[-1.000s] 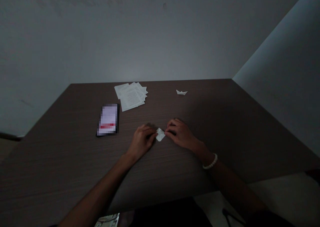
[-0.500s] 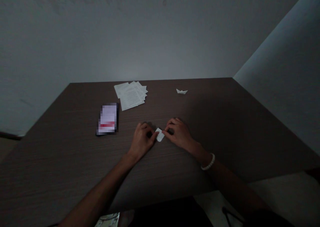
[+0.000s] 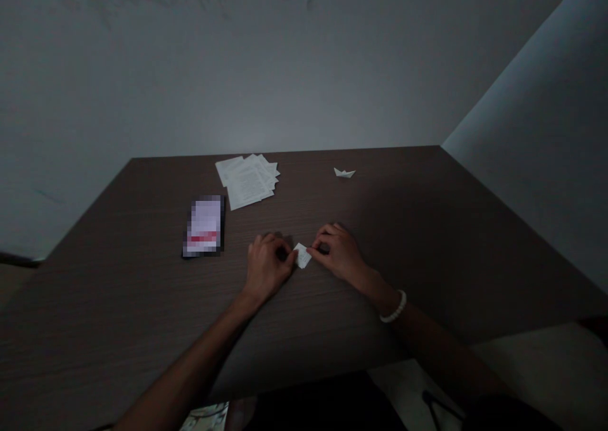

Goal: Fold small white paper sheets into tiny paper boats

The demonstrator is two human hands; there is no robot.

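At about the middle of a dark brown wood-grain table, a person sits with both bare forearms reaching in from the near edge; the left hand and right hand are narrowly closed, facing each other, with a small folded square of white paper between them, its lower corner tilted toward the near edge; the curled fingers of the left hand meet the paper's left side, while the right forefinger and thumb pinch in from the other side (from where I stand, the fingers hide part of the paper, so its exact folds are hard to make out). Around the right wrist sits a white beaded bracelet; to the left of the hands lies a black smartphone, its screen blurred into pale squares crossed by a red band; further off, toward the far edge and left of centre, a loose stack of white printed paper sheets overlaps itself untidily; toward the far edge on the right sits a small white paper boat, upright and well apart from both hands; behind the table rises a plain grey wall.
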